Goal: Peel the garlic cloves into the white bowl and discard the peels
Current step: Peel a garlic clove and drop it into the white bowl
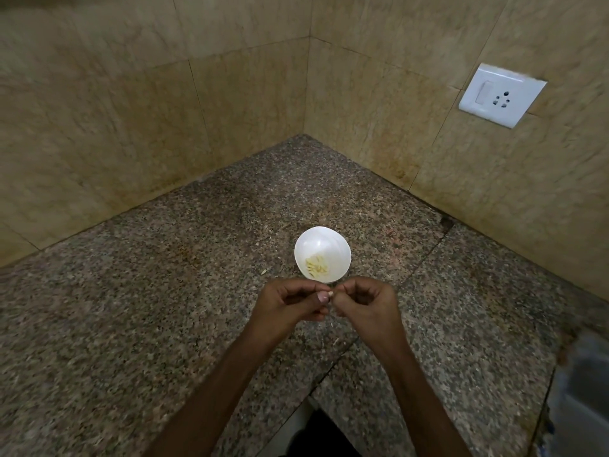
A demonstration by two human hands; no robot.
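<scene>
Some cloves point(317, 267) lie peeled in the bowl point(316, 239) on the counter point(164, 308); my left hand point(290, 301) and right hand point(362, 301) pinch what looks like another clove point(329, 294), unfinished.

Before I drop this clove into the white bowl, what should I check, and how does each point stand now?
1. Grip on small pale garlic clove by left hand and right hand: ok.
2. Clove fully peeled: cannot tell, hands hide it.
3. Position of round white bowl, upright just beyond the hands: ok.
4. No peel among yellowish peeled cloves in bowl: cannot tell.
5. Cleanliness of speckled granite counter: not ok, pale scrap left of bowl.
</scene>
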